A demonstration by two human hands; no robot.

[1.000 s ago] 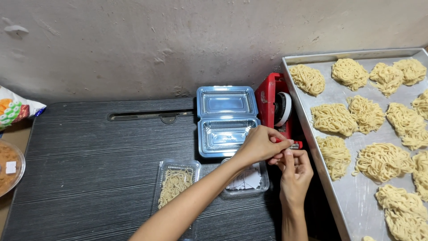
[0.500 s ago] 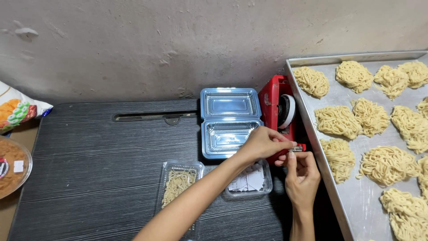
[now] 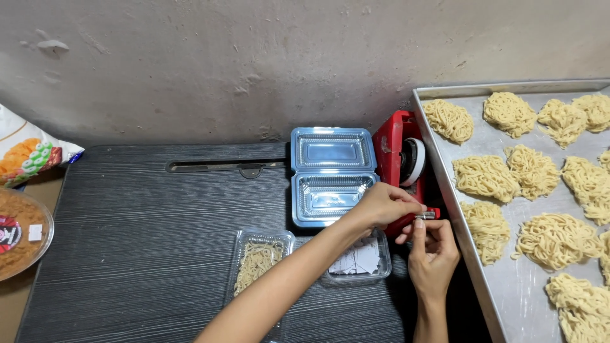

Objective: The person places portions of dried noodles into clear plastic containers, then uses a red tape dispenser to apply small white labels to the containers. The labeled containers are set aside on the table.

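- Left hand [image 3: 384, 204] & right hand [image 3: 432, 248] met at front end of red tape dispenser [image 3: 400, 162], fingers curled, pinching at the tape end; too small to see the tape itself.
- Dispenser stood on dark desk [image 3: 146, 235], just beside metal tray [image 3: 502, 305] of noodle nests.
- Open clear clamshell box [image 3: 330, 174], empty, left of dispenser.
- Clear box w/ noodles [image 3: 257, 260] & small clear box w/ white paper slips [image 3: 359, 260] nr forearm.
- Colourful snack bag [image 3: 28, 152] at far left.

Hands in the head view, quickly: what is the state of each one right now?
Left hand: fingers pinched shut at the front of the red tape dispenser; what they pinch cannot be told.
Right hand: fingertips closed at the same spot.
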